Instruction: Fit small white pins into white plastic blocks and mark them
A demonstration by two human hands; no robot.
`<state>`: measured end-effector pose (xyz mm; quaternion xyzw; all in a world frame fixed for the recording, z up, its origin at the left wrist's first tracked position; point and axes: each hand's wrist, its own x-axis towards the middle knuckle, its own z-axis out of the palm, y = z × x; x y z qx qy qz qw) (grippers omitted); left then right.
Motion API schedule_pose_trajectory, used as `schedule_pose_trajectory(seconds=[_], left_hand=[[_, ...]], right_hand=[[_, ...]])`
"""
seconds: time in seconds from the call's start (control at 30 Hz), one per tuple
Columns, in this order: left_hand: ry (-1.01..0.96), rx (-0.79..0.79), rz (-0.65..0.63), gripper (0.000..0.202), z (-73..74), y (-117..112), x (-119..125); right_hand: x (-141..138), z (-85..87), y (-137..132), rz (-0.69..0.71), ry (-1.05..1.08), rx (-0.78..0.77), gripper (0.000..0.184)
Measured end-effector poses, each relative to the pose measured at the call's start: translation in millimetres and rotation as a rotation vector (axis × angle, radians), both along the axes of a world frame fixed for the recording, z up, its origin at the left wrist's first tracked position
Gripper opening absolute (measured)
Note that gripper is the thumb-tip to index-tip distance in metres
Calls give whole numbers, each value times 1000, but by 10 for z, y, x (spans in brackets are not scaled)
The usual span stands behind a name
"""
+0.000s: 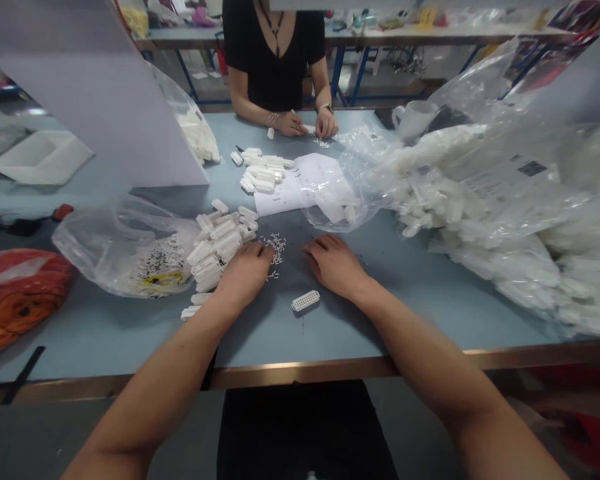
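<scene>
My left hand [244, 272] rests on the blue-grey table [130, 327] with its fingers curled, touching a scatter of tiny white pins [276, 248] and lying next to a heap of white plastic connector blocks [219, 248]. My right hand [334, 264] lies palm down just right of the pins, fingers bent at the tips. I cannot see anything inside either hand. One white connector block [305, 301] with rows of holes lies alone between my wrists.
A clear bag [125, 250] with small parts sits at the left, an orange bag [15, 293] beyond it. Big clear bags of white parts [510, 220] fill the right. Across the table a person in black handles small parts beside another pile of blocks [261, 172] and paper [305, 183].
</scene>
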<state>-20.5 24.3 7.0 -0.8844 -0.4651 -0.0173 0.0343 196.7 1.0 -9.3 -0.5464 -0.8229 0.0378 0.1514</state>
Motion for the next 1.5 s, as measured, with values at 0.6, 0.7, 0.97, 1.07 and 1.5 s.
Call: schedule_pose_trajectory(seconds=[0.6, 0.7, 0.97, 1.07, 1.5], left_hand=[[-217, -67, 186, 34, 43, 5, -6], [-512, -241, 172, 29, 151, -41, 17], [-872, -877, 194, 29, 270, -163, 83], [-959, -969, 219, 27, 208, -154, 98], [-1288, -1300, 351, 27, 57, -178, 160]], right_hand=[[-56, 0, -65, 72, 224, 66, 21], [-92, -7, -108, 120, 402, 152, 20], [-155, 4, -166, 265, 450, 320, 23], [-139, 4, -152, 298, 398, 309, 23], [-104, 73, -155, 291, 359, 271, 11]])
